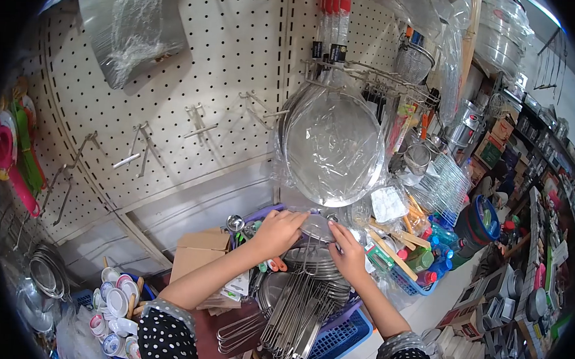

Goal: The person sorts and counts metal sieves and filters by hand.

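Both hands hold a round mesh strainer [317, 227] above the basket. My left hand [279, 232] is closed on its left rim, and my right hand [349, 250] pinches the right side. Just below, a nested stack of metal strainers [322, 266] lies with a bundle of long wire handles [296, 316] pointing toward me. Beside my left wrist are a metal ladle [235, 223] and orange-handled utensils [276, 265].
A perforated wall panel [226, 53] carries bare metal hooks [199, 126]. Large plastic-wrapped round sieves [333, 146] hang ahead. A cardboard box [196, 256] stands at the left, a blue basket [341, 338] below, and small ladles [118, 304] fill the lower left.
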`<state>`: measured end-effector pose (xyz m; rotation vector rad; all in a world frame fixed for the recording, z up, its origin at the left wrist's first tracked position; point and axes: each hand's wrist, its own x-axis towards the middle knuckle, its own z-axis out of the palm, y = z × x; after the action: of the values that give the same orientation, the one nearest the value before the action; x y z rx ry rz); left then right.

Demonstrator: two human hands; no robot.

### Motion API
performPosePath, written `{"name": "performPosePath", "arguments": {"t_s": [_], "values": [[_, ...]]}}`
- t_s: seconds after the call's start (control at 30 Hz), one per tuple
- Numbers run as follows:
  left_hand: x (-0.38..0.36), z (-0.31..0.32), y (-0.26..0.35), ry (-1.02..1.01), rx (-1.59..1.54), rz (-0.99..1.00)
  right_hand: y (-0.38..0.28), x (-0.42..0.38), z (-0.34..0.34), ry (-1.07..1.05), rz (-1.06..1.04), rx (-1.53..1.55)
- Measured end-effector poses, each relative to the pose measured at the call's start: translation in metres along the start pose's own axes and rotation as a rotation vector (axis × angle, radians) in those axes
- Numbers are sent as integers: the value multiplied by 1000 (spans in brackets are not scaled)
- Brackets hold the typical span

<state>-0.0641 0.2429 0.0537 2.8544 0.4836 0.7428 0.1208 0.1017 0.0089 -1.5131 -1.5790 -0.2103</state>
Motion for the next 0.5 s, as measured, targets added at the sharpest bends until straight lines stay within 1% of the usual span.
{"name": "performPosePath", "arguments": {"t_s": [0.07,0.13,0.17,0.27,0.3,0.4,0.43,0.5], "values": [[-15,-26,14,97,-31,15,-21,0,-6,58,-4,51],[-38,-51,26,109,-85,-42,-44,-4,-8,94,-8,108],[-51,-61,31,117,-110,-71,-60,-4,-13,63,-21,150],[-97,-80,42,225,-23,-123,-108,-5,-18,-34,-51,218],[-114,-86,46,277,-20,-151,-122,-6,-16,-40,-97,225],[-165,-102,58,308,-24,-335,-161,-13,-7,-183,-84,277],[-178,-107,68,378,-40,-403,-174,-14,-4,-187,-151,271],[-209,-118,80,434,-23,-479,-206,-17,-3,-290,-114,325]]}}
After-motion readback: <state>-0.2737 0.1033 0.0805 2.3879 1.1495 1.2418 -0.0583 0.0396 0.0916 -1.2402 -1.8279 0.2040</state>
